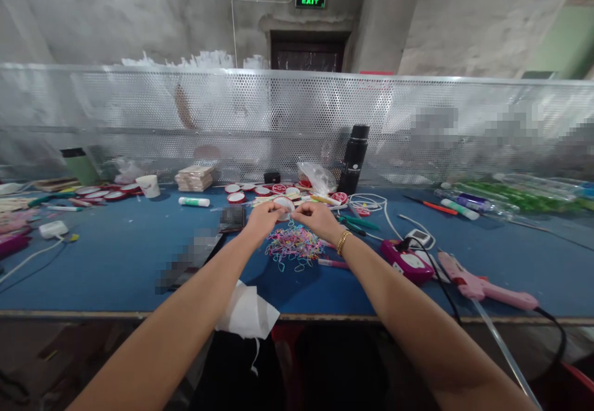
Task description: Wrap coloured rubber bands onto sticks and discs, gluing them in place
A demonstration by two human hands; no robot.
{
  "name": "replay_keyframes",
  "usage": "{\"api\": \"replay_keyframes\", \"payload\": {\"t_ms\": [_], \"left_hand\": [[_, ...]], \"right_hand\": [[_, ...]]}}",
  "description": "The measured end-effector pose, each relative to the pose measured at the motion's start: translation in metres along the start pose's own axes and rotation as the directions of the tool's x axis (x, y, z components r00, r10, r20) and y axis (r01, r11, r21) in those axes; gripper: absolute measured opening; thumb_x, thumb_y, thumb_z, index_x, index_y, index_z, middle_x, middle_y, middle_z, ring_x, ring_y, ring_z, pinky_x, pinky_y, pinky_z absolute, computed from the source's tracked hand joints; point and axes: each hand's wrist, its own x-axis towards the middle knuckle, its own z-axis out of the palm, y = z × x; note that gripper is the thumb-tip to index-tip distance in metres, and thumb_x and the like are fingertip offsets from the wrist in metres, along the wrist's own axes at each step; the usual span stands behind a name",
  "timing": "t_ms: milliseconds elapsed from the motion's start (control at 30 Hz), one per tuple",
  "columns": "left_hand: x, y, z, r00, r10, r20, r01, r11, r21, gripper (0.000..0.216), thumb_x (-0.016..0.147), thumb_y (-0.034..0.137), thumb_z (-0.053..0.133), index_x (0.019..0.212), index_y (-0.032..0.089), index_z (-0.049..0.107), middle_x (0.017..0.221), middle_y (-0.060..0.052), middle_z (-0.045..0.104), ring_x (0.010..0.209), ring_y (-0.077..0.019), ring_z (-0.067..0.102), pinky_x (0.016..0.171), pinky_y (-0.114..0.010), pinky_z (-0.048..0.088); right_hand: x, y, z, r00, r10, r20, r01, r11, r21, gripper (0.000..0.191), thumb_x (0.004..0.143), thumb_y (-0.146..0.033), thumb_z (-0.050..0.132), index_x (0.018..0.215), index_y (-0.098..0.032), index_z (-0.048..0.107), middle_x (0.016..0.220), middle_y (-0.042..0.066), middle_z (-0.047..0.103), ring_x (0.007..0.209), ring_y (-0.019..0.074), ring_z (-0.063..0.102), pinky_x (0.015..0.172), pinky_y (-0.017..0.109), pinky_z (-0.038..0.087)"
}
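My left hand (263,219) pinches a round white disc with a red rim (284,202), held up over the table. Close beside it, the fingers of my right hand (319,219) are pinched together near the disc's lower edge; whatever is between them is too small to make out. Directly below both hands lies a loose heap of small coloured elastic bands (294,244). More red-rimmed discs (236,197) lie behind the hands. A pink pen-like stick (333,263) rests by the heap, partly hidden by my right forearm.
A black bottle (354,160) stands behind my right hand. To the right are a purple power strip (407,262), a pink glue gun (485,284) and trailing cables. On the left are a glue stick (193,202), a paper cup (148,186) and a dark flat object (195,256).
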Motion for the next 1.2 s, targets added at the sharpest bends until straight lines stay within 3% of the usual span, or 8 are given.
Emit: {"api": "replay_keyframes", "payload": {"t_ms": [433,667,833,1033,1200], "left_hand": [[-0.008,0.006,0.001,0.993,0.093,0.072,-0.104,0.982,0.158,0.022,0.064,0.037,0.076,0.065,0.016,0.071,0.052,0.003,0.053,0.051,-0.01,0.039,0.053,-0.024,0.031],[-0.005,0.004,0.002,0.998,0.033,0.055,-0.034,0.999,0.015,0.019,0.066,0.034,0.074,0.064,0.015,0.07,0.056,-0.001,0.059,0.057,-0.0132,0.052,0.06,-0.026,0.042],[-0.007,0.006,0.0,0.995,0.049,0.091,-0.052,0.998,0.029,0.018,0.065,0.031,0.076,0.065,0.015,0.068,0.057,0.0,0.058,0.055,-0.011,0.049,0.06,-0.026,0.042],[-0.008,0.005,0.0,0.994,0.016,0.113,-0.02,0.999,0.029,0.016,0.06,0.027,0.077,0.058,0.015,0.066,0.054,0.0,0.058,0.055,-0.0121,0.052,0.06,-0.027,0.044],[-0.013,0.01,0.0,0.987,-0.009,0.16,-0.005,0.996,0.086,0.023,0.052,0.023,0.082,0.072,0.015,0.074,0.067,-0.001,0.068,0.065,-0.0151,0.06,0.067,-0.028,0.047]], "right_hand": [[0.003,0.003,0.0,0.997,-0.029,-0.065,0.032,0.999,0.043,0.023,0.076,-0.038,0.066,0.072,-0.016,0.068,0.062,-0.001,0.06,0.057,0.0104,0.047,0.055,0.023,0.037],[0.001,-0.001,0.0,0.999,-0.018,-0.05,0.02,0.999,0.044,0.023,0.076,-0.039,0.067,0.071,-0.017,0.066,0.061,-0.001,0.059,0.056,0.0104,0.047,0.055,0.023,0.037],[0.0,-0.004,0.0,0.999,-0.028,-0.043,0.03,0.999,0.039,0.022,0.076,-0.038,0.066,0.071,-0.016,0.066,0.063,-0.001,0.061,0.057,0.0111,0.049,0.056,0.024,0.039],[0.004,-0.002,-0.002,0.991,-0.046,-0.125,0.062,0.991,0.122,0.025,0.075,-0.041,0.066,0.071,-0.016,0.065,0.067,0.002,0.065,0.062,0.0132,0.055,0.06,0.026,0.044],[0.004,-0.002,-0.002,0.981,-0.071,-0.179,0.089,0.991,0.095,0.023,0.075,-0.039,0.067,0.069,-0.017,0.066,0.065,0.001,0.064,0.06,0.0133,0.055,0.058,0.026,0.044]]}}
